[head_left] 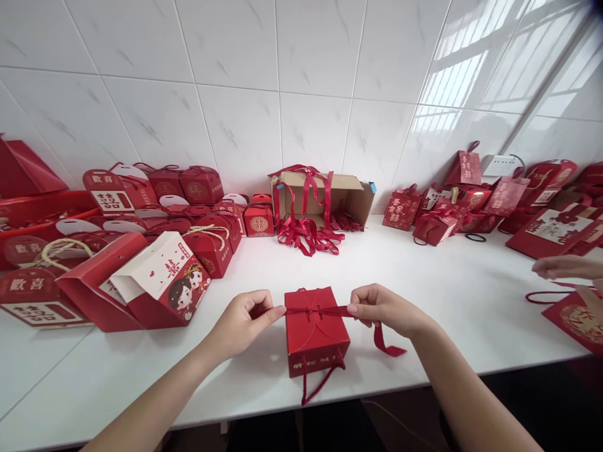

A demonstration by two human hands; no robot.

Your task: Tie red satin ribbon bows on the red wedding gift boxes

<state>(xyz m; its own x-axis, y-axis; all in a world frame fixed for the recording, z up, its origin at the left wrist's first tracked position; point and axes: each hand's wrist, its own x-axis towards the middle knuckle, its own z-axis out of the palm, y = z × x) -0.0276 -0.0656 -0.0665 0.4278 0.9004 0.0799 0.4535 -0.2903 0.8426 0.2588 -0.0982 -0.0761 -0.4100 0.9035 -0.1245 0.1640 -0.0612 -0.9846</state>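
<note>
A red box (316, 339) sits on the white table near its front edge, with a dark red cord handle (315, 390) hanging over its near side. Across the box's top runs a red ribbon (335, 310), crossing at the middle. My left hand (249, 319) pinches one end of the ribbon at the box's left edge. On the right side, my right hand (384, 309) pinches the other part between thumb and fingers, and a loose ribbon tail hangs below it onto the table.
Behind the box, an open cardboard carton (357, 204) holds and is draped with red ribbons (308, 238). Red gift boxes (202, 185) crowd the left; red bags (402, 208) stand at the back right. Another person's hand (568, 267) is at the right edge above a red bag (577, 317).
</note>
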